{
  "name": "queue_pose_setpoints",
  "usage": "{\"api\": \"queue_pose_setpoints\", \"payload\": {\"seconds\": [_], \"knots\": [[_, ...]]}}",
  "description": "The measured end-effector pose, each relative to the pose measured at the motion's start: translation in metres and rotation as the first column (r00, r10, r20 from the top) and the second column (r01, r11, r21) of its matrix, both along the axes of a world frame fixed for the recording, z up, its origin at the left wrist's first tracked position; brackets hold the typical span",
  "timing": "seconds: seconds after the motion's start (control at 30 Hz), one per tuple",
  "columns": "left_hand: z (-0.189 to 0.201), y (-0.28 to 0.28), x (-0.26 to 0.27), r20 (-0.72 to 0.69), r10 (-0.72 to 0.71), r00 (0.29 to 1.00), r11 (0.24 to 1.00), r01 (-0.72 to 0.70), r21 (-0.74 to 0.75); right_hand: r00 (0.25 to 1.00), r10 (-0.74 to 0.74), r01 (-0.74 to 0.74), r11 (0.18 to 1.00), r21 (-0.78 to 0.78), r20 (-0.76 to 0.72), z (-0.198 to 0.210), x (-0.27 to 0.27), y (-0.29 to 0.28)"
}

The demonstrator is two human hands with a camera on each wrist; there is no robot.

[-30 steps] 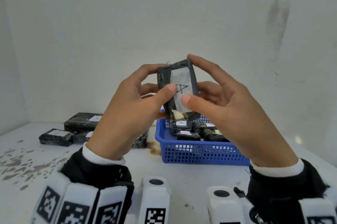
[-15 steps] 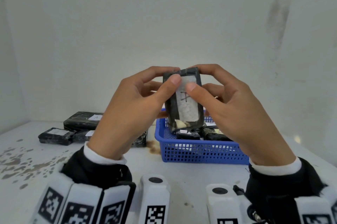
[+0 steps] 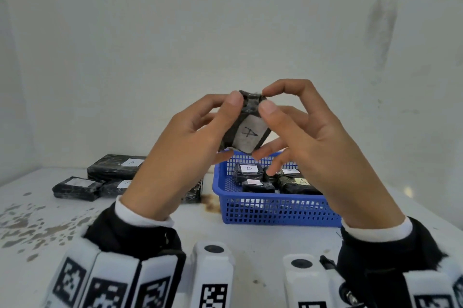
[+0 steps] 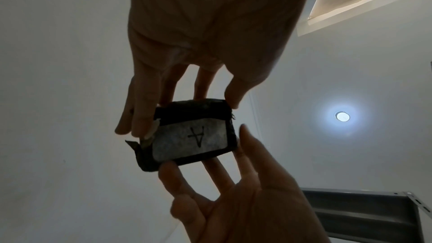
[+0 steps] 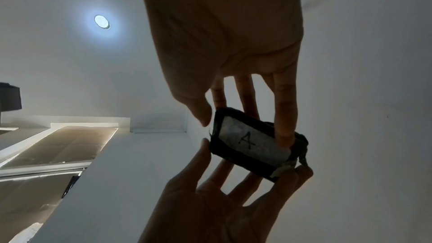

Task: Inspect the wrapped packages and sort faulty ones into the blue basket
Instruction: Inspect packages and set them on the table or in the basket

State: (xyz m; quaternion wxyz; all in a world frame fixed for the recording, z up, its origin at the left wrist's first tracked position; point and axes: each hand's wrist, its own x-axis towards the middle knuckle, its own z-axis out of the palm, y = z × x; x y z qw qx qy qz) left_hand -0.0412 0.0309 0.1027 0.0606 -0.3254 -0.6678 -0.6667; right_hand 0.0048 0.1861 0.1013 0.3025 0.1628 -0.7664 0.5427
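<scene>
Both hands hold one small black wrapped package (image 3: 246, 132) up in front of me, above the blue basket (image 3: 275, 210). Its white label is marked "A". My left hand (image 3: 220, 122) pinches its left side, thumb at the top end. My right hand (image 3: 273, 117) pinches the right side, thumb and forefinger at the top. The wrap is torn open at the package's lower left corner, and something pale shows there. The left wrist view shows the package (image 4: 191, 139) under my left hand's fingers (image 4: 140, 123). The right wrist view shows the package (image 5: 247, 143) with a right fingertip (image 5: 282, 136) on the label.
The basket stands on the white table (image 3: 250, 267) and holds several black labelled packages (image 3: 248, 172). More black packages (image 3: 115, 167) lie at the back left, partly hidden by my left hand. A brown stain (image 3: 211, 203) marks the table beside the basket. White walls close the back and sides.
The package has tipped from upright, so its top end now faces me and the label looks shorter. Both thumbs have slid up from the label to the top end.
</scene>
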Motion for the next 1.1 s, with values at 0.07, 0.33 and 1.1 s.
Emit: {"api": "queue_pose_setpoints", "payload": {"seconds": [0.07,0.33,1.1], "knots": [[0.001,0.000,0.001,0.030,-0.010,0.999,1.000,0.010,0.014,1.000,-0.001,0.001,1.000,0.009,-0.010,0.000,0.000,0.000],[0.000,-0.002,-0.002,0.030,-0.046,0.998,0.999,0.046,0.016,0.999,-0.036,0.037,0.999,0.034,-0.004,-0.003,-0.004,0.000],[0.000,-0.010,-0.010,0.009,-0.014,1.000,0.988,0.012,0.151,0.996,-0.087,0.087,0.996,-0.019,-0.002,-0.005,-0.009,0.003]]}}
